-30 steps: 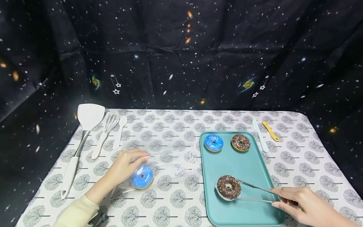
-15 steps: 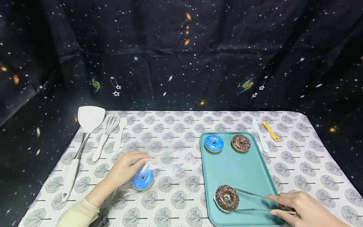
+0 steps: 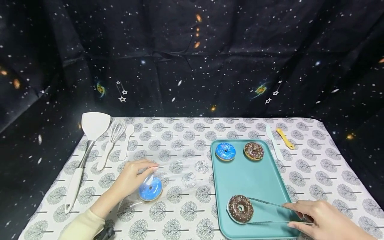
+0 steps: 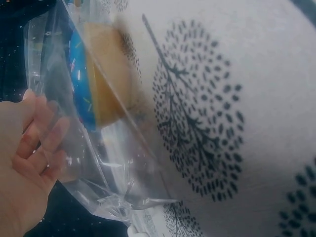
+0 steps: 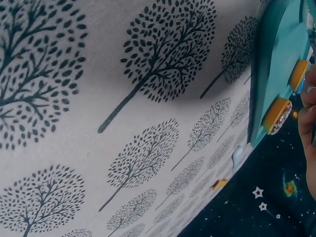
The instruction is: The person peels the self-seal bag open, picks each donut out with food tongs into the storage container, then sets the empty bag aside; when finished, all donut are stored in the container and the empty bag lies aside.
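My left hand (image 3: 133,175) pinches the edge of a clear plastic bag (image 3: 183,170) spread on the cloth. A blue-iced donut (image 3: 145,193) lies in the bag's near-left part, beneath my fingers; the left wrist view shows the donut (image 4: 106,74) side-on behind the film. My right hand (image 3: 321,216) holds metal tongs (image 3: 270,203), arms spread. Their tips reach the right side of a chocolate donut (image 3: 235,213) low on the teal tray (image 3: 249,176); whether they squeeze it I cannot tell. In the right wrist view only part of my hand (image 5: 308,118) shows at the edge.
At the tray's back sit a blue donut (image 3: 225,156) and a chocolate donut (image 3: 253,155). Right of it lie a pale blue knife (image 3: 274,143) and a yellow utensil (image 3: 285,138). Far left are a spatula (image 3: 95,125), a whisk (image 3: 109,146) and a white spoon (image 3: 126,143).
The front chocolate donut has come down toward the tray's near end, and the tongs have spread slightly. My right hand moved little. The left hand stays on the bag.
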The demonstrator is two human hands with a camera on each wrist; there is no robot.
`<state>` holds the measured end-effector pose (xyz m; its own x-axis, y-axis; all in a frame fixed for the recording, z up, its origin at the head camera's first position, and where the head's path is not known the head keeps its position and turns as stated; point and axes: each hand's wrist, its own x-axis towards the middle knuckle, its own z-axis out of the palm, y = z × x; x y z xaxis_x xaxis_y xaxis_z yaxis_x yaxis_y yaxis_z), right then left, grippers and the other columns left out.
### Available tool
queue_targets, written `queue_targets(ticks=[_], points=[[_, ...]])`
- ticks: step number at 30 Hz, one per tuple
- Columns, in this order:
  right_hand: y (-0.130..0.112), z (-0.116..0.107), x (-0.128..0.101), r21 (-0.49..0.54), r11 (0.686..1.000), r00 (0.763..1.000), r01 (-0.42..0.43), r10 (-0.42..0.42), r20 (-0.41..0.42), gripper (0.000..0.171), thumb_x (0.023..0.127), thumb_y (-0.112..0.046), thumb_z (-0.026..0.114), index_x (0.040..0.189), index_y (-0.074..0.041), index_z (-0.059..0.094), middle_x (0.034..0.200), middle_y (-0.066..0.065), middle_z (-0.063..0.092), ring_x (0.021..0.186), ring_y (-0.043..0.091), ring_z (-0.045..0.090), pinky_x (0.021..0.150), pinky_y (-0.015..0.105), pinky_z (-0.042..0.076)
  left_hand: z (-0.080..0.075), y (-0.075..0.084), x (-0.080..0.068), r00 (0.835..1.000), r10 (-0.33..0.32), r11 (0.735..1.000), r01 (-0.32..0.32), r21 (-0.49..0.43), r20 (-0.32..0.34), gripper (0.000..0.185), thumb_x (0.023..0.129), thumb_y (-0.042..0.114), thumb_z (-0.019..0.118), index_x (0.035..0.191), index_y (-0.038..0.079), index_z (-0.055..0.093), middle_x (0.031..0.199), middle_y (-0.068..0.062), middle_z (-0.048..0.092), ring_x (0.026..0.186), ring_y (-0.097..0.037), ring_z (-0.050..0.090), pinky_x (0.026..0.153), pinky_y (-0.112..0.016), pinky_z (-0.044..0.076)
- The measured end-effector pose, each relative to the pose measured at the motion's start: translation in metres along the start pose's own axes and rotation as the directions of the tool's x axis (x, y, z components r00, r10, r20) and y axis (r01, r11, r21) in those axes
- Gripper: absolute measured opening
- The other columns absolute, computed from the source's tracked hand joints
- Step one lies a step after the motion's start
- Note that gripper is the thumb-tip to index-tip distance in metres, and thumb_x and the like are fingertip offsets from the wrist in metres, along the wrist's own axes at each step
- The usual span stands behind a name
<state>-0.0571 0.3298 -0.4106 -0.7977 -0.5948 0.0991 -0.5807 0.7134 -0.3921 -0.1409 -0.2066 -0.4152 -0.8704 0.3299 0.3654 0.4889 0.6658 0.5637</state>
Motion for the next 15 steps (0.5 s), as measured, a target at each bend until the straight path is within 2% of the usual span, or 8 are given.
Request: queue_targets(ticks=[5,9,12,15], points=[[0.001,-0.005,-0.002,-0.016,0.998,0.998,-0.061,0.061,0.033,0.034,0.082,-0.038,0.069,0.109,-0.018,0.067,0.101,-0.007,0.069,0.068,-0.011,0.052,0.055,0.011,0.048,0.001,0.001,0.002,1.0,-0.007,1.0,0.007,-0.001,0.006,0.015,0.086,0.019,0.067,0.099,0.013,0.072,0.1,0.002,0.071,0.094,-0.016,0.066,0.087,-0.037,0.054],[0.003,-0.012,-0.005,-0.002,0.995,0.993,-0.104,0.104,0.058,0.033,0.083,-0.039,0.069,0.11,-0.02,0.066,0.095,-0.014,0.066,0.062,-0.01,0.048,0.05,0.012,0.041,0.0,0.002,0.002,1.0,-0.019,1.0,0.019,0.0,0.005,0.016,0.086,0.019,0.067,0.099,0.013,0.072,0.101,0.001,0.071,0.095,-0.018,0.066,0.087,-0.038,0.054],[0.006,-0.018,-0.006,-0.019,0.992,0.989,-0.123,0.124,0.08,0.033,0.083,-0.041,0.068,0.109,-0.02,0.067,0.095,-0.017,0.065,0.066,-0.01,0.051,0.052,0.013,0.045,0.0,0.001,0.001,1.0,-0.023,1.0,0.023,0.004,0.008,0.015,0.086,0.019,0.067,0.099,0.013,0.072,0.1,0.001,0.071,0.095,-0.017,0.066,0.087,-0.038,0.054],[0.01,-0.02,-0.002,-0.033,0.997,0.997,-0.074,0.073,-0.027,0.031,0.078,-0.035,0.075,0.105,-0.023,0.069,0.079,-0.025,0.057,0.061,-0.012,0.045,0.051,0.007,0.04,-0.001,0.0,0.0,1.0,-0.019,1.0,0.019,0.003,0.009,0.015,0.085,0.018,0.068,0.098,0.013,0.072,0.098,0.002,0.071,0.093,-0.016,0.066,0.086,-0.037,0.055]])
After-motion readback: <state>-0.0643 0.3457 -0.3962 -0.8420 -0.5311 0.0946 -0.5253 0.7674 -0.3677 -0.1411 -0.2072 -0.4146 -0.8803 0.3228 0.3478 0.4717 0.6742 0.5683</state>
